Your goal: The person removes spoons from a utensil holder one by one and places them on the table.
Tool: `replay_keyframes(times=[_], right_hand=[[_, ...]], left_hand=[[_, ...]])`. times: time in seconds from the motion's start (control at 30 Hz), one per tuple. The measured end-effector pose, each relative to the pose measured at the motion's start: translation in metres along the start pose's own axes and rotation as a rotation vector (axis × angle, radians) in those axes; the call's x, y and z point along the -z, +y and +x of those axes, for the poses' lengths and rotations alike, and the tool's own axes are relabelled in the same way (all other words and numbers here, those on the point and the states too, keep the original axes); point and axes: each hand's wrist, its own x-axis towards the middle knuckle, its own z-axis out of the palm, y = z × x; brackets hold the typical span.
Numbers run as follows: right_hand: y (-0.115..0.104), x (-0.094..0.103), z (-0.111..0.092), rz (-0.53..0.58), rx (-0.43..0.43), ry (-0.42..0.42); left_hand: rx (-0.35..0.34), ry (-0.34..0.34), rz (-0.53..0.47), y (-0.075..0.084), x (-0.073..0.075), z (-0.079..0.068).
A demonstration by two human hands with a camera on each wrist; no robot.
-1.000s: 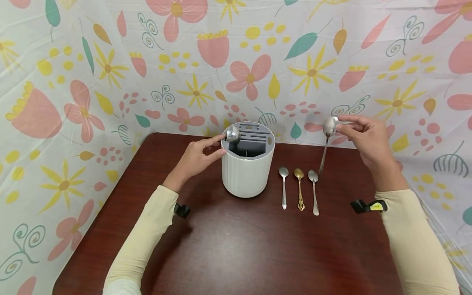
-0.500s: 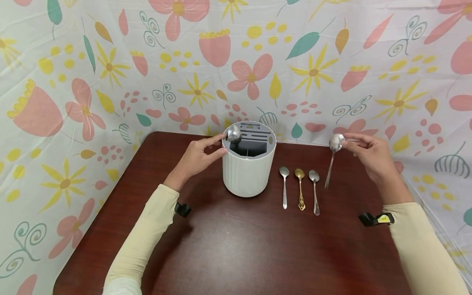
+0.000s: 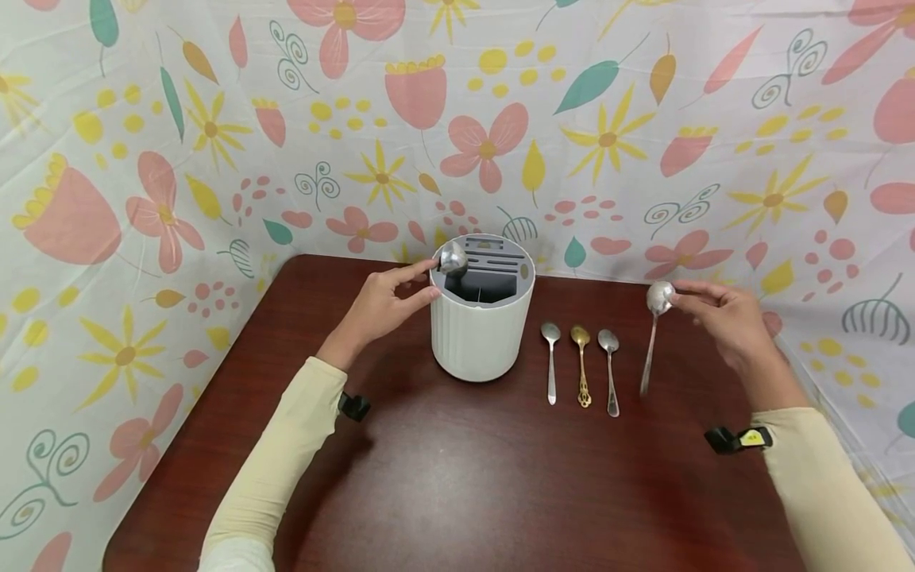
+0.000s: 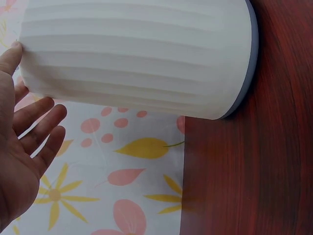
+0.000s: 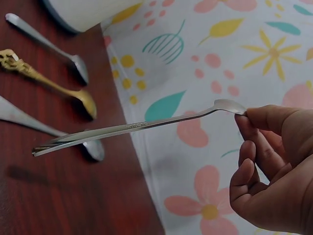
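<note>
My right hand (image 3: pixel 732 322) pinches a silver spoon (image 3: pixel 651 342) by its bowl, the handle hanging down over the table. The right wrist view shows thumb and fingertip on the bowl's edge. My left hand (image 3: pixel 386 310) rests at the left of a white ribbed utensil holder (image 3: pixel 477 342), fingers fairly straight, thumb and fingertips touching its rim. Another spoon (image 3: pixel 453 258) stands in the holder, bowl up, close to the left index fingertip. On the table lie a silver spoon (image 3: pixel 550 361), a gold spoon (image 3: pixel 581 365) with an ornate handle and a second silver spoon (image 3: pixel 610 372).
The dark reddish-brown table (image 3: pixel 443 477) reaches back to a flower-printed cloth (image 3: pixel 400 119) behind and at both sides. The holder's grey top (image 3: pixel 493 245) has narrow slots at the back and a larger divided opening in front.
My right hand has moved down and slightly right with the spoon, away from the back cloth to the right of the row. The left hand and the holder stay put.
</note>
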Motion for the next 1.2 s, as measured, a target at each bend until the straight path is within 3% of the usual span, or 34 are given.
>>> replay_keyframes(times=[0.33, 0.7, 1.2], right_hand=[[0.027, 0.006, 0.001, -0.007, -0.026, -0.014], [0.051, 0.011, 0.006, 0.039, -0.053, -0.096], [0.073, 0.003, 0.012, 0.31, -0.098, -0.059]], left_hand=[[0.007, -0.003, 0.006, 0.002, 0.0, 0.0], [0.007, 0.004, 0.023, 0.002, 0.0, -0.001], [-0.004, 0.01, 0.012, 0.001, -0.001, -0.001]])
